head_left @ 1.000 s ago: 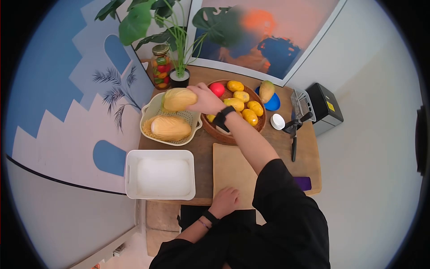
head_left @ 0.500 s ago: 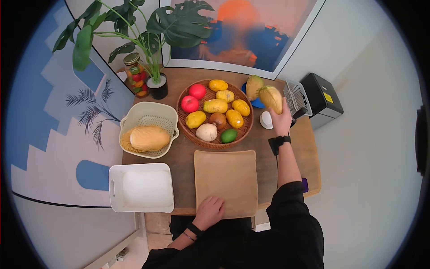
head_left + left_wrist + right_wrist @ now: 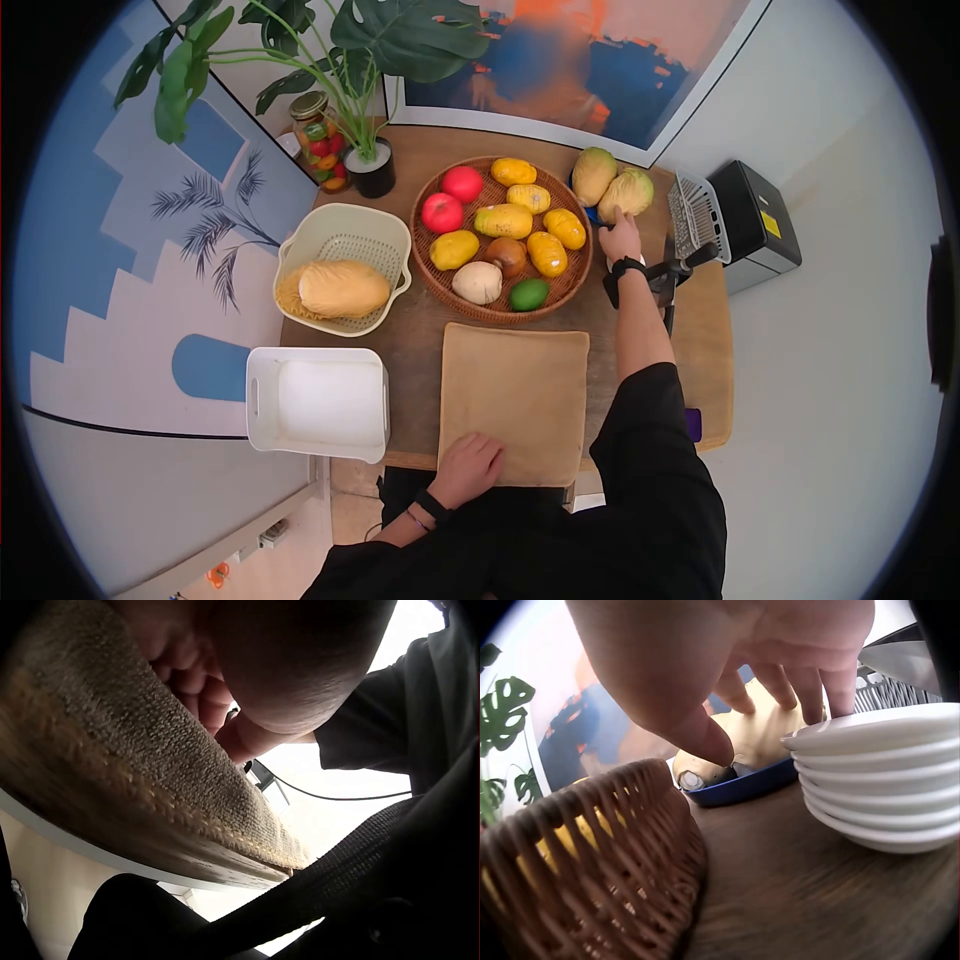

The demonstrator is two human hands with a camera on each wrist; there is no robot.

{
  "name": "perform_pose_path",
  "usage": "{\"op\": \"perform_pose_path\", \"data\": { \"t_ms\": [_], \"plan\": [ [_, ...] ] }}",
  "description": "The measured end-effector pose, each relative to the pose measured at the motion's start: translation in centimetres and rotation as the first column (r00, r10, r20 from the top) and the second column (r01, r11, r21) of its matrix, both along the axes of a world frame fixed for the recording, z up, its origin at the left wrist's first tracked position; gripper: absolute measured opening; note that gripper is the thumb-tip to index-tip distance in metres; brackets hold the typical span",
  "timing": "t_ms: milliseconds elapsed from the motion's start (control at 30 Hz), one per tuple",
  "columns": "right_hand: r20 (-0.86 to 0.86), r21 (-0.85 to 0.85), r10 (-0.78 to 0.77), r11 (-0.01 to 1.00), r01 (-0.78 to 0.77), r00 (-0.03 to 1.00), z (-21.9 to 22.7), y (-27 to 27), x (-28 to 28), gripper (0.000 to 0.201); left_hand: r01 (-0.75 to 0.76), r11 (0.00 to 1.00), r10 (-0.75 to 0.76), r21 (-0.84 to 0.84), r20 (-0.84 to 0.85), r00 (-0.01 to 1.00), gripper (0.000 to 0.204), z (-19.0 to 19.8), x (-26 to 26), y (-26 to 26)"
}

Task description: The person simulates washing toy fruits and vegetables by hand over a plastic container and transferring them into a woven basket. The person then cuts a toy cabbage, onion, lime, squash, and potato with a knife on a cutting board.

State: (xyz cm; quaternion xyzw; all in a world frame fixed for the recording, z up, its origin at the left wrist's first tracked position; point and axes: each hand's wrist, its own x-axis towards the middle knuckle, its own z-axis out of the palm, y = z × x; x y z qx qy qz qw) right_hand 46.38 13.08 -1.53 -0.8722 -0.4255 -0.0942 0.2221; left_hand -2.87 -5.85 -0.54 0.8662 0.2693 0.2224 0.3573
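Observation:
Two pale yellow-green cabbages, the left one [image 3: 594,175] and the right one [image 3: 630,190], lie side by side on a blue plate [image 3: 742,789] at the back right. My right hand [image 3: 622,241] grips the near end of the right cabbage. Seen from the right wrist, the hand [image 3: 735,660] has its fingers over the cabbage [image 3: 763,735] and its thumb at the near side. My left hand [image 3: 470,470] rests loosely curled on the near edge of a tan cloth [image 3: 515,390]; the left wrist view shows this hand [image 3: 232,675] against the cloth [image 3: 150,735].
A wicker basket [image 3: 432,275] of fruit and vegetables stands left of the plate. White stacked dishes [image 3: 881,776] are close beside the right hand. On the left are a colander [image 3: 345,222] with a wrapped yellow cabbage [image 3: 345,289] and a white bin [image 3: 325,405]. A black-handled tool [image 3: 690,262] lies at right.
My right hand has carried one cabbage from the colander across the basket to the blue plate, where it now lies beside the other. My left hand has stayed on the cloth.

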Motion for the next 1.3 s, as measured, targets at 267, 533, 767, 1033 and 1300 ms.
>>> {"op": "perform_pose_path", "data": {
  "t_ms": [267,533,767,1033,1300],
  "plan": [
    [0.019,0.235,0.418,0.881,-0.41,0.908,7.9,1.1,-10.2,0.026,0.0,0.997,-0.002,0.078,0.021,1.0,0.01,-0.8,-0.7,-0.3],
    [-0.189,0.046,0.936,0.312,-0.949,0.298,9.9,7.4,-35.4,0.066,-0.03,0.994,0.018,0.103,0.119,0.993,0.009,-1.2,-1.2,-0.4],
    [-0.59,-0.36,0.698,0.223,-0.906,0.406,8.5,12.1,-42.3,0.128,0.013,0.995,-0.023,0.094,0.105,0.994,0.008,-1.7,-1.1,-0.5],
    [-0.357,-0.285,0.811,0.378,-0.881,0.464,7.5,10.6,-41.4,0.095,0.02,0.996,-0.031,0.091,0.112,0.993,0.009,-1.0,-1.4,-0.2],
    [-0.22,0.25,0.708,0.706,-0.662,0.671,19.6,1.0,-26.5,0.067,0.002,0.996,-0.008,0.09,0.066,0.998,0.009,-0.3,-0.8,-0.1]
  ]
}}
